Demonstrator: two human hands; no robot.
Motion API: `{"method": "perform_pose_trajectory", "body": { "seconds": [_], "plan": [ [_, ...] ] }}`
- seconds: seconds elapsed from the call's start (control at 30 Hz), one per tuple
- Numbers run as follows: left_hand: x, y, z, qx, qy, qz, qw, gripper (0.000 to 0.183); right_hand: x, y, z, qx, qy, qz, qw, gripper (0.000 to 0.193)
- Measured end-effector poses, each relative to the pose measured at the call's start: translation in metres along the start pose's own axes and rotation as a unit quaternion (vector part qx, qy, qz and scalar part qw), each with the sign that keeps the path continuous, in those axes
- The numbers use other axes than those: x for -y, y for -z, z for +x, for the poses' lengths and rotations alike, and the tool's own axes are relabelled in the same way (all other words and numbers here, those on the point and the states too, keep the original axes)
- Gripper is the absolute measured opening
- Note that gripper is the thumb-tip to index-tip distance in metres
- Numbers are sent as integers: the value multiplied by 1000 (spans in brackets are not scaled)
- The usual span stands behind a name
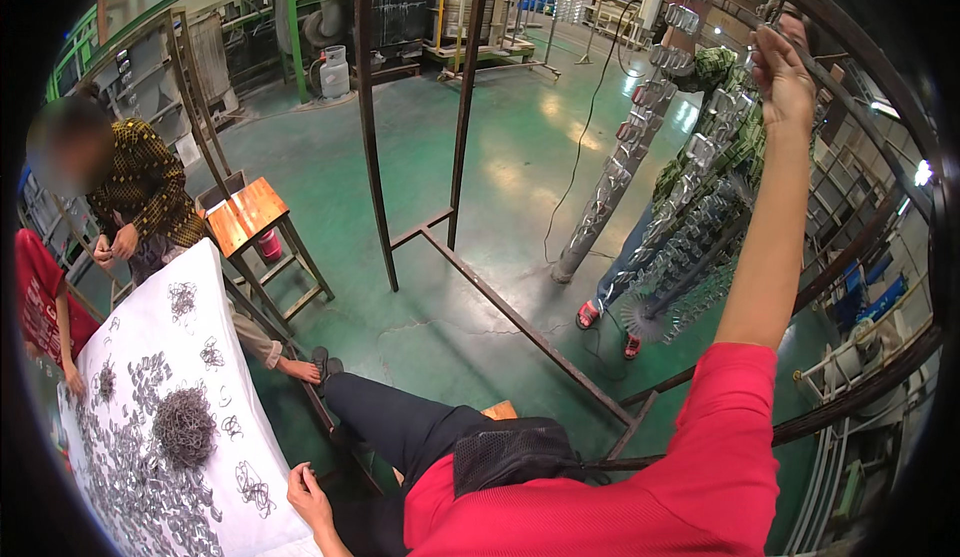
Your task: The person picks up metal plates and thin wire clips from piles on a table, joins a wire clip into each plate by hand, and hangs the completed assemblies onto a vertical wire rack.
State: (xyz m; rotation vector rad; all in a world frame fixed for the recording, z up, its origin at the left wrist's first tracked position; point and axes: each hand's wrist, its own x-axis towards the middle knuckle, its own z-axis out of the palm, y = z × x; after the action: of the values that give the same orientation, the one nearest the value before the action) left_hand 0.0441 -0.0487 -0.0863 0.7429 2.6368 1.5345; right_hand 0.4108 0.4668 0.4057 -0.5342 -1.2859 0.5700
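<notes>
The shiny silver bent-metal pieces (701,149) hang in long strands by the dark metal frame (520,320), under and beside the person's raised right hand (783,82). I'd guess each one is light and stiff, pretty slick, not fragile, though a full strand probably gets heavy and swings. I'd pinch single pieces by the rim, and take a strand near its top so it doesn't twist.

That right hand has its fingers bunched narrow up by the top bar; can't tell if anything's pinched between them. The left hand (310,502) is down by the edge of the white-covered bench (255,407), fingers loosely bent, and I can't tell if it's holding anything either.

On the bench there's a tangled heap of thin dark wire pieces (185,427) and a spread of small flat grey metal bits (150,487). The wire looks springy and likely to snag, so I'd tease one out by a loose end.

As for brands or labels, nothing I can read on the metal parts. The red shirt (38,297) at far left seems to have pale print, way too small to make out.
</notes>
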Motion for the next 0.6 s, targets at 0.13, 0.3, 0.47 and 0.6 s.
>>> {"method": "perform_pose_trajectory", "body": {
  "seconds": [0.13,0.3,0.47,0.6],
  "plan": [
    [1,3,-1,3,1,13,1000,16,-1,22,36,-42,14,1,999,21],
    [7,3,2,-12,40,-30,999,16,6,30,75,-49,19,28,998,19],
    [10,10,1,-14,53,-49,997,16,20,10,78,-141,5,-5,990,15],
    [12,18,-1,-18,51,-40,998,16,-3,10,106,-134,32,-31,990,14]
  ]
}}
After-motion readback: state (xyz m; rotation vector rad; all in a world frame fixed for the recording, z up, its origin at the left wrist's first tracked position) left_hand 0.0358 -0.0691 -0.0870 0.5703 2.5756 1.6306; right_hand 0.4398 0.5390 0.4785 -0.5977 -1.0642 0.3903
